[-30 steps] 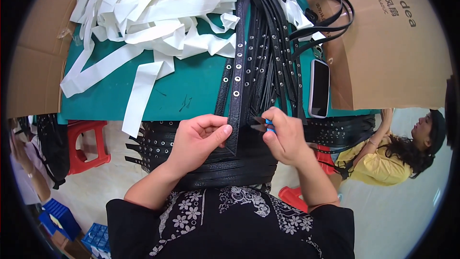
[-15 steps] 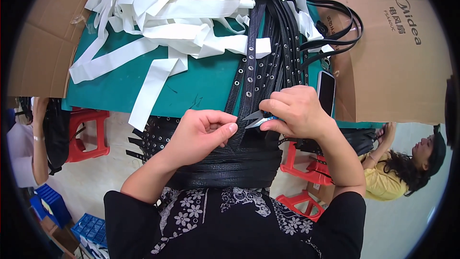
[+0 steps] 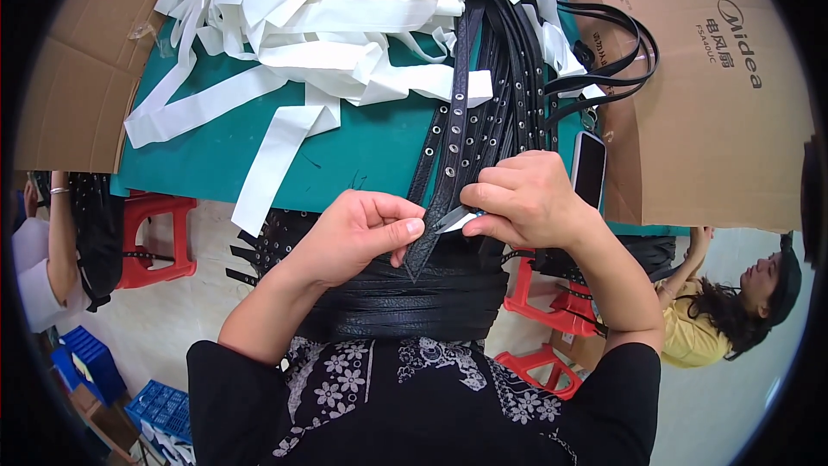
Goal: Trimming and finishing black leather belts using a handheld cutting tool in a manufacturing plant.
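A black leather belt (image 3: 444, 190) with metal eyelets runs toward me down the table, its pointed end hanging over the near edge. My left hand (image 3: 366, 229) is closed in a pinch at the left edge of that end; what lies between thumb and finger is too small to make out. My right hand (image 3: 530, 198) grips small thread snips (image 3: 454, 219), whose handles its fingers hide. Their silvery blades lie across the belt near the tip, pointing at my left fingertips. More eyeleted belts (image 3: 517, 95) lie bundled just right of this one.
White strips (image 3: 336, 17) are heaped on the green tabletop (image 3: 216, 155). A phone (image 3: 589, 168) lies by the right carton (image 3: 707, 121); another carton (image 3: 78, 69) stands left. Stacked black belts (image 3: 397, 302) sit before me. Red stools (image 3: 159, 242) and two people (image 3: 694, 319) are beyond.
The belt's pointed end has come into view below my fingers, angled slightly left. The snips' blades have moved closer together and slightly down over the belt. My left hand has barely moved.
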A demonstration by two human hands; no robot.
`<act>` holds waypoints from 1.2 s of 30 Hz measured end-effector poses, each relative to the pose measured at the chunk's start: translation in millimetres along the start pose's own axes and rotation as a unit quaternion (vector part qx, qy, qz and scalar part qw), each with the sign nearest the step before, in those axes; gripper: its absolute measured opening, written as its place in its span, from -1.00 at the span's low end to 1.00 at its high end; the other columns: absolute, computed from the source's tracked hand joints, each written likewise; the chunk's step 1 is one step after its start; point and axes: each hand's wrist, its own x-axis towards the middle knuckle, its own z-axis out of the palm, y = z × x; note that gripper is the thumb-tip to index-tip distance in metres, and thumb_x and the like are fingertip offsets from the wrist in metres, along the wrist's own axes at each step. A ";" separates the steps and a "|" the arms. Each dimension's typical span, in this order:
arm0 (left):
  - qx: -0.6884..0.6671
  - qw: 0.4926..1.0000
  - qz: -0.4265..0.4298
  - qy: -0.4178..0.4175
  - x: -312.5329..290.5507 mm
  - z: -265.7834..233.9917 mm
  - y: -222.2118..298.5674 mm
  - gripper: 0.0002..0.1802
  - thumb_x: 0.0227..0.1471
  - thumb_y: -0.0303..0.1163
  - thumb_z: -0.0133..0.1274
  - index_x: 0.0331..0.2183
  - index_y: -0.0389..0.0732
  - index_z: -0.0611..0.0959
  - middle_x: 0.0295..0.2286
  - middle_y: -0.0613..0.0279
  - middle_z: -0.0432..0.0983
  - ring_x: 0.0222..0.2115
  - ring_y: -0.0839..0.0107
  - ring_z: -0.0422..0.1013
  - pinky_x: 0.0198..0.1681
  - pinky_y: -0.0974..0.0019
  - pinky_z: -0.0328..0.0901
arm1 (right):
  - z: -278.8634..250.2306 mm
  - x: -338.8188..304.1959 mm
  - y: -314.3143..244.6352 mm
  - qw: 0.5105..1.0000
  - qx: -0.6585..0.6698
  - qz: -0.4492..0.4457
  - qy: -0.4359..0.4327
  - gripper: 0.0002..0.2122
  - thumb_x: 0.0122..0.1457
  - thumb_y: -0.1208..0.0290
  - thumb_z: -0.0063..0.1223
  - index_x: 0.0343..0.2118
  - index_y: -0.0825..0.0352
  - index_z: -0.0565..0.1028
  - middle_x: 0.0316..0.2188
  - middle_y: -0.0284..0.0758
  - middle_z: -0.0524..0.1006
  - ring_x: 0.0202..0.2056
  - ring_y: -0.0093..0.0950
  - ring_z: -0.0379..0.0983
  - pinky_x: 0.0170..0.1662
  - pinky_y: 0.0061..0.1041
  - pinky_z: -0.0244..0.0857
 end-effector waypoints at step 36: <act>-0.085 0.995 -0.055 0.013 5.0 -2.8 -5.2 -0.80 -0.05 -0.44 0.07 -0.36 -0.37 0.55 -0.60 0.30 0.44 -0.64 0.59 0.35 -0.55 0.54 0.31 | -7.6 5.5 -1.4 1.000 -0.002 -0.014 -0.020 -0.77 -0.08 0.14 0.09 -0.61 0.19 0.40 -0.76 -0.46 0.28 -0.69 -0.50 0.33 -0.67 -0.53 0.15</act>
